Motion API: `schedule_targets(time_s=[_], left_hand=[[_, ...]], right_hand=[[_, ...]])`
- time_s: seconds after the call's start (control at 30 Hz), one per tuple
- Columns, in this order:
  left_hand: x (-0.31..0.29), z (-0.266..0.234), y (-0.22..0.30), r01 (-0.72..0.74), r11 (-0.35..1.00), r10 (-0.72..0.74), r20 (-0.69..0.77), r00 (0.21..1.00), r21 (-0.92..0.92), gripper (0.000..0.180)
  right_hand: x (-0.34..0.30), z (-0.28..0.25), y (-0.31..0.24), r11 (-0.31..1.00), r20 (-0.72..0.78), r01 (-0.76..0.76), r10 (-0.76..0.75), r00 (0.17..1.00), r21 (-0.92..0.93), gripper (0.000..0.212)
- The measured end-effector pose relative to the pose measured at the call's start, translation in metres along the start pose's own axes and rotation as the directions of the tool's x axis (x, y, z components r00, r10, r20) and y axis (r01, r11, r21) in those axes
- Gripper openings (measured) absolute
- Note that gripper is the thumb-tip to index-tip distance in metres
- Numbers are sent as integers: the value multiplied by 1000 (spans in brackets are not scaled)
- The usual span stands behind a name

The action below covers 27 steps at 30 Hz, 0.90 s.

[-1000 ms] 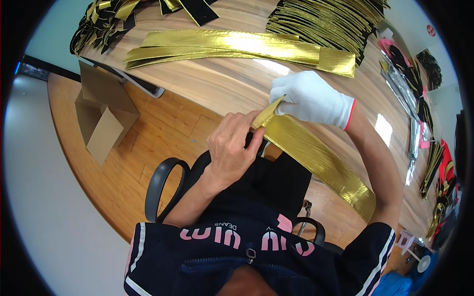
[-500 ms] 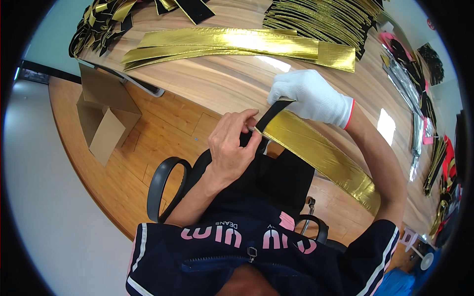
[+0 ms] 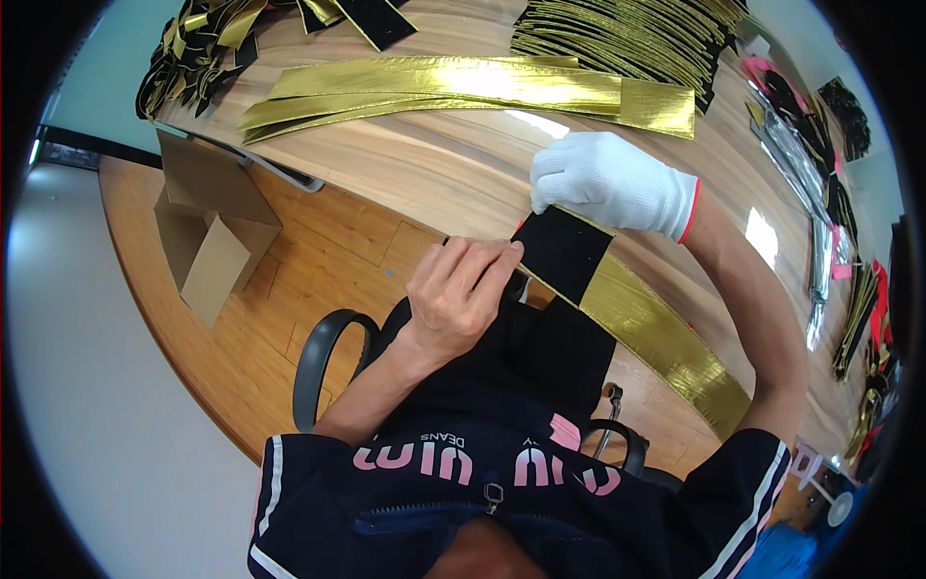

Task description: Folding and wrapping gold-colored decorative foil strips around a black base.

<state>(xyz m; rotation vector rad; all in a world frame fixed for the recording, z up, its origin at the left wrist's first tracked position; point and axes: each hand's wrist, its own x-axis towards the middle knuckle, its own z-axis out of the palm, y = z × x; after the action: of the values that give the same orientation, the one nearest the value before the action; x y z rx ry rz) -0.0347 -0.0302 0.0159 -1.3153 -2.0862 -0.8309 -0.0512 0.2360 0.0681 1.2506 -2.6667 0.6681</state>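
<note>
A shiny gold strip [image 3: 661, 333] with a black underside hangs off the table's near edge, slanting down toward my right elbow. Its upper end is folded over, so a black patch [image 3: 562, 253] faces up. My left hand [image 3: 458, 294], bare, pinches the left corner of that folded end between thumb and fingers. In a white knit glove with a red cuff, my right hand [image 3: 606, 183] is closed on the fold's upper corner; its fingertips are partly hidden.
Several gold strips [image 3: 444, 85] lie across the wooden table [image 3: 405, 164]. Behind them is a large pile of gold-edged black strips [image 3: 627, 43], with tangled strips [image 3: 207, 48] at the far left. An open cardboard box [image 3: 217, 227] stands on the floor. A chair armrest [image 3: 323, 362] is beside me.
The strip's end has been folded over farther, showing a broad black patch where only a narrow black band showed before. My left hand has dropped slightly; my right hand has shifted slightly right.
</note>
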Motion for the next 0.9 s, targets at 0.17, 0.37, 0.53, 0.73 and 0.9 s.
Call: schedule_targets(time_s=[0.17, 0.37, 0.53, 0.73, 0.9], left_hand=[[-4, -4, -2, -75, 994, 69, 68, 995, 78, 30], [-11, -7, -2, -94, 989, 84, 91, 992, 112, 34], [-16, -7, 3, -119, 974, 91, 150, 985, 192, 40], [-24, -7, 10, -117, 957, 57, 225, 973, 265, 45], [-20, -3, 14, -122, 983, 73, 318, 945, 138, 48]], right_hand=[[-3, 0, 0, 1000, 16, -2, 2, 1000, 4, 7], [-7, 1, 1, 1000, -5, 17, -17, 1000, 11, 11], [-12, -1, -3, 995, 16, 31, -30, 999, -93, 11], [-18, 8, 0, 999, -67, -4, 2, 998, -41, 14], [-23, 15, 0, 998, -122, -26, 18, 992, -58, 19]])
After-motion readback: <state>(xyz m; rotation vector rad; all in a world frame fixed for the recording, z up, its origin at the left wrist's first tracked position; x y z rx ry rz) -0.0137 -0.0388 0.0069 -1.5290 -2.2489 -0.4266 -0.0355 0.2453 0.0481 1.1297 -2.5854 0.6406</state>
